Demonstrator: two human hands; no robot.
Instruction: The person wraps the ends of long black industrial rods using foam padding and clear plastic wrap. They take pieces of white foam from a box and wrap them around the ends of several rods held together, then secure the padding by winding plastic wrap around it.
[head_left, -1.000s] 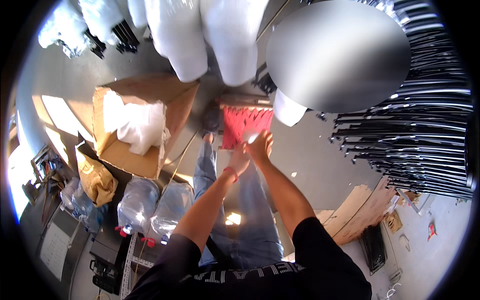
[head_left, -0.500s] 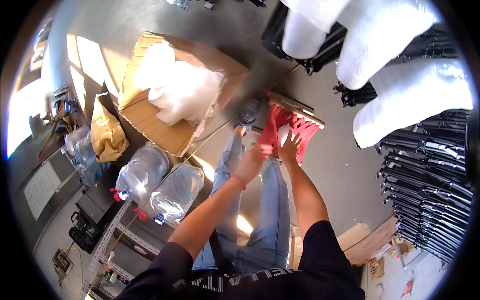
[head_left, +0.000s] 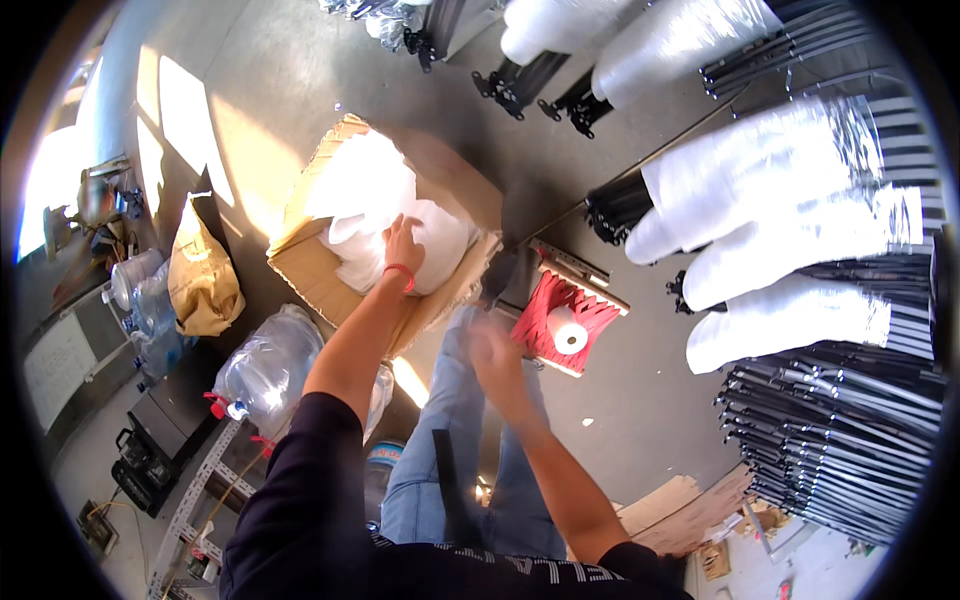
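Hovering over your lap, your right hand (head_left: 497, 352) blurred, fingers loose, grasping nothing as far as visible. Just beyond it, up-right: red tray (head_left: 562, 322) on floor, white roll (head_left: 570, 331) sitting in its middle, apart from hand. Your left hand (head_left: 403, 246) reached further out, palm down, fingers pressed into white plastic bag (head_left: 375, 215) inside cardboard box (head_left: 300, 262); grip on it cannot tell. Red band at that wrist. Left of box: brown paper sack (head_left: 203, 272). Beyond right hand: plastic-wrapped bundles (head_left: 775, 215), black metal frames (head_left: 840, 430).

Bare floor (head_left: 640, 420) lies open between red stool (head_left: 562, 322) and stacked frames (head_left: 840, 430).
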